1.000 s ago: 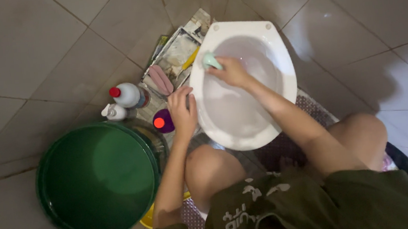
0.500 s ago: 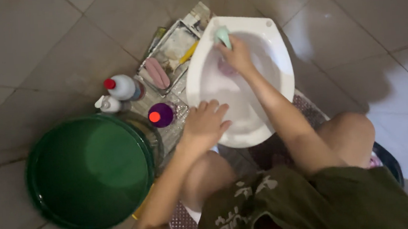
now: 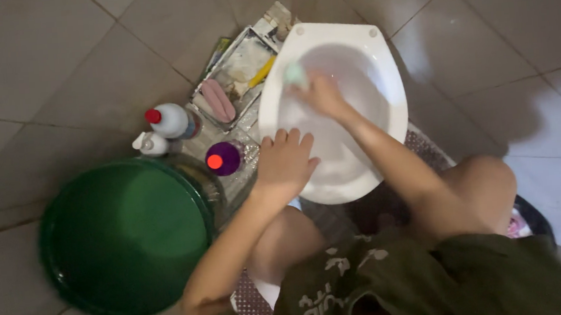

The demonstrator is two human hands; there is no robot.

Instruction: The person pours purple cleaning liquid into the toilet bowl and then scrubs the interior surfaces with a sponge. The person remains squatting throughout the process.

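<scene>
Head view is showing the right hand (image 3: pixel 321 96) gripping a pale green sponge (image 3: pixel 296 74) inside the white bowl (image 3: pixel 384 119), left hand (image 3: pixel 285 162) pressing flat on its near rim, risking tipping it onto the purple bottle (image 3: pixel 223 158) beside it.

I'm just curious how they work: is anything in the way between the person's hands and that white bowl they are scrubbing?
Nothing visible. The left hand rests directly on the white bowl at its near rim. The right hand is inside it, fingers closed on a pale green sponge against the inner wall.
</scene>
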